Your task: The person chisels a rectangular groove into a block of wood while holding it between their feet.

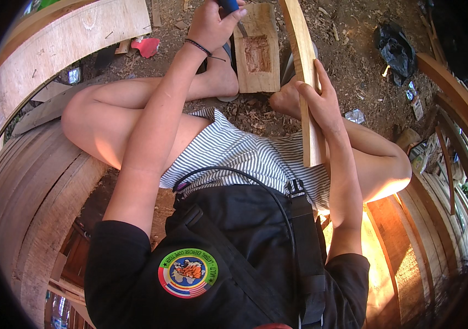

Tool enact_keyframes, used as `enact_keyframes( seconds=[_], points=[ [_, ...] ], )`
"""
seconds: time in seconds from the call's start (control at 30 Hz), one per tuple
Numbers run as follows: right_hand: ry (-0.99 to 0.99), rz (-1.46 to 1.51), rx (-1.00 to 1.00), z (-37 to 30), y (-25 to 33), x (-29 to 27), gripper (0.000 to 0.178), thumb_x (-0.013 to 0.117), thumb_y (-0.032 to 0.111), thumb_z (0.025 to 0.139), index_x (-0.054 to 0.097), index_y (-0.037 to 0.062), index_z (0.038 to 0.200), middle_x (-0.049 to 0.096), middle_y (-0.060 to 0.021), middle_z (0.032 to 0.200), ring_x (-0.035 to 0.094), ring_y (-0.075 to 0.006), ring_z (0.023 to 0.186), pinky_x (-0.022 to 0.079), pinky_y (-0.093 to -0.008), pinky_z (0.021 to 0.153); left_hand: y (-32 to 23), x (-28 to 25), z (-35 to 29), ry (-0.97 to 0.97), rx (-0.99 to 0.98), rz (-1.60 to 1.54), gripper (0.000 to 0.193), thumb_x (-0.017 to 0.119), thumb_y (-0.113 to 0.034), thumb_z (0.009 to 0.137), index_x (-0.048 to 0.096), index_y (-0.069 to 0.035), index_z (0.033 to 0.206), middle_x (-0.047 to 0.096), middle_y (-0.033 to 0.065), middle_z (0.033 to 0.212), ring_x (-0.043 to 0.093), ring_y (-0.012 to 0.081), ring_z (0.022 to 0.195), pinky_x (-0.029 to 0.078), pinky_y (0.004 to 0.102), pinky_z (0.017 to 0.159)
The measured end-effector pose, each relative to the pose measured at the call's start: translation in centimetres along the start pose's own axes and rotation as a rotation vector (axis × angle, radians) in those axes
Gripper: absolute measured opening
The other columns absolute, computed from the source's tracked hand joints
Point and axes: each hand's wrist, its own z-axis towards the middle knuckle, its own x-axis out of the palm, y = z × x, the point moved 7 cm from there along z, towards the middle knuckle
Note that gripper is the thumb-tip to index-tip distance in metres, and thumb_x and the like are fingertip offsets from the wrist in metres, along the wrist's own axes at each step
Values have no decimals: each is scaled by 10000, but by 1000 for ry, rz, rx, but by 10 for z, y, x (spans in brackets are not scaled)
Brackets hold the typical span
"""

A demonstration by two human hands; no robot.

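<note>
My left hand [212, 26] is closed around the blue handle of a chisel [228, 6]. The blade slants down to the upper left corner of a rough recess cut in a wooden block [249, 83]. Whether the tip touches the wood I cannot tell. The block lies on the ground between my bare feet. Fingers and thumb of my right hand [322, 101] grip a long wooden bar [302, 52] from its right side. That bar leans over my right thigh, one end near my shorts and the other beyond the upper edge of the picture.
A pale board with nails [75, 41] lies at upper left, near a red scrap [146, 47]. Stacked planks [42, 203] rise on the left, with more boards [426, 225] at right. A black plastic bag [396, 52] sits at upper right. Wood chips [253, 115] litter the dirt.
</note>
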Motion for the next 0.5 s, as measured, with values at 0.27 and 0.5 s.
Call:
enact_keyframes(
  seconds=[0.27, 0.5],
  points=[
    [1, -10, 28, -1, 0, -1, 932, 676, 363, 767, 271, 31, 1538, 499, -317, 1377, 590, -345, 1196, 456, -394, 1003, -6, 0, 0, 25, 19, 94, 183, 688, -95, 870, 631, -3, 1018, 698, 100, 976, 684, 185, 919, 549, 329, 818],
    [-34, -41, -107, 0, 9, 0, 882, 665, 320, 792, 285, 23, 1530, 491, -319, 1383, 594, -347, 1186, 471, -398, 989, -4, 9, -4, 115, 26, 68, 223, 718, -137, 867, 637, -12, 1033, 703, 112, 960, 694, 209, 892, 551, 346, 793]
  ],
)
